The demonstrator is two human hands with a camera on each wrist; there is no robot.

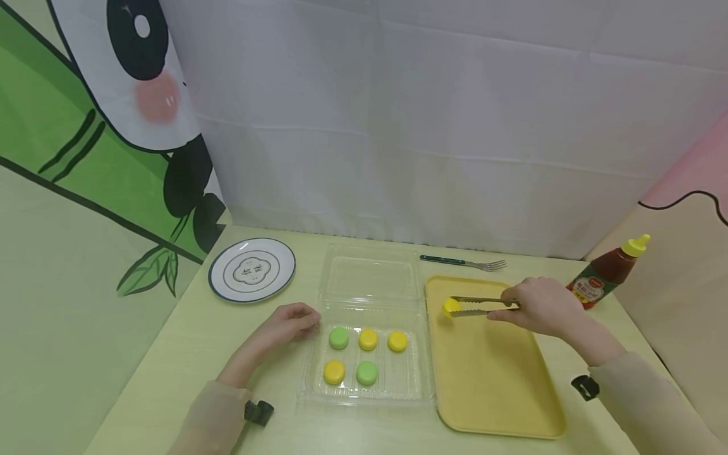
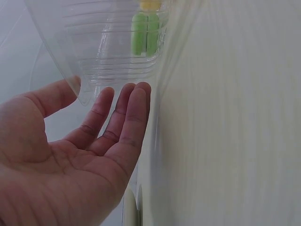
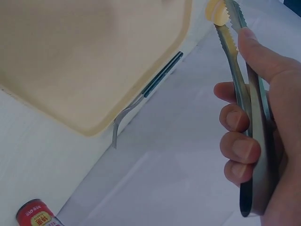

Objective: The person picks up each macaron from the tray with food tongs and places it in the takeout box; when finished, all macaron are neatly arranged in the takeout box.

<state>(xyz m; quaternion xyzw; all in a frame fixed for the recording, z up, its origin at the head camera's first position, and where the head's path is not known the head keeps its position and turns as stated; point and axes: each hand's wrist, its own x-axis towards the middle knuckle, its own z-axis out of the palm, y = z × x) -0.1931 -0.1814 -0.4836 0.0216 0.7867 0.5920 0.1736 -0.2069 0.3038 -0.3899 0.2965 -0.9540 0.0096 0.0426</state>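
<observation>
Far left and upper left of the frame: one printed wall covering (image 1: 68,126), green and white, with a large dark eye and a leaf.

Left of centre: one white plate (image 1: 252,270), dark blue rim, a marking in its middle.

Lower left of centre: my left hand (image 1: 289,321), beside the left edge of the clear container. Its fingers are loosely bent, thumb apart from them, grasping nothing; I cannot tell whether the tips touch the plastic. Below it, a pale sleeve (image 1: 213,414) and a black wrist device (image 1: 259,412).

Lower centre: one clear container (image 1: 400,379), lid laid back toward the top of the frame. Contents, five macarons in two rows: upper row, green (image 1: 339,337), yellow, yellow; lower row, yellow, green.

Right of centre, above the tray: one fork (image 1: 486,265), dark green handle to the left, tines to the right.

Lower right of centre: one yellow tray (image 1: 495,385), just beside the container.

Over the tray's upper left: one yellow macaron (image 1: 452,308), between the toothed tips of my metal tongs (image 3: 257,174).

Right of these: my right hand (image 1: 543,306), closed around the tongs, thumb on one arm, fingers curled against the other.

Right of the frame: one sauce bottle (image 1: 608,272), dark red contents, yellow cap, slanting toward the upper right, partly behind my right hand.
</observation>
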